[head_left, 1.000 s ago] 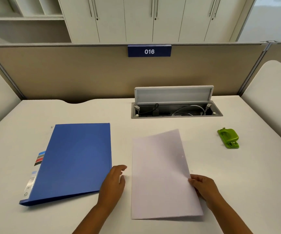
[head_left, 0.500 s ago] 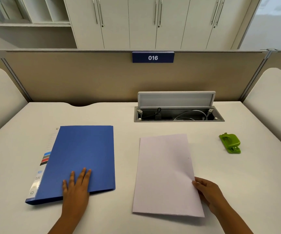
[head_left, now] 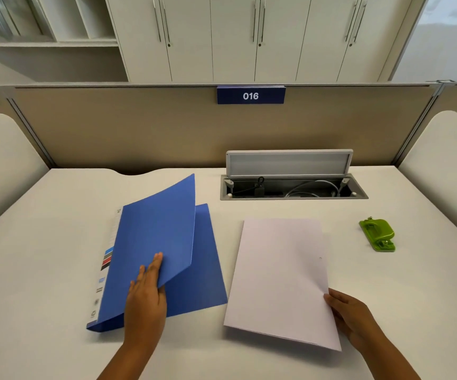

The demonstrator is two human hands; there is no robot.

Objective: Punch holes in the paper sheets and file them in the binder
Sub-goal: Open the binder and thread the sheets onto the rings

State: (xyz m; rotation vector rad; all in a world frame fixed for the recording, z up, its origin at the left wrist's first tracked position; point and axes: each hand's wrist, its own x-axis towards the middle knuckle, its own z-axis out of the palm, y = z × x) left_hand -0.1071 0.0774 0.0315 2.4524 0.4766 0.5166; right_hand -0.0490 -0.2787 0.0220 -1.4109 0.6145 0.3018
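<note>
On the pale office surface (head_left: 43, 270), the left hand (head_left: 146, 294) pinches the blue plastic binder (head_left: 167, 256) cover's near edge, lifting it open for filing. The right hand (head_left: 353, 316), fingers curled, steadies the white paper sheets (head_left: 279, 275) beside it. Farther right, the green hole punch (head_left: 377, 234) lies untouched.

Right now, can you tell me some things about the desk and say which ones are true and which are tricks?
1. The left hand lifts the blue binder cover. True.
2. The hole punch is red. False: it is green.
3. The right hand holds the paper sheets at their right edge. True.
4. The hole punch sits on the paper. False: it lies apart on the desk, to the right.
</note>
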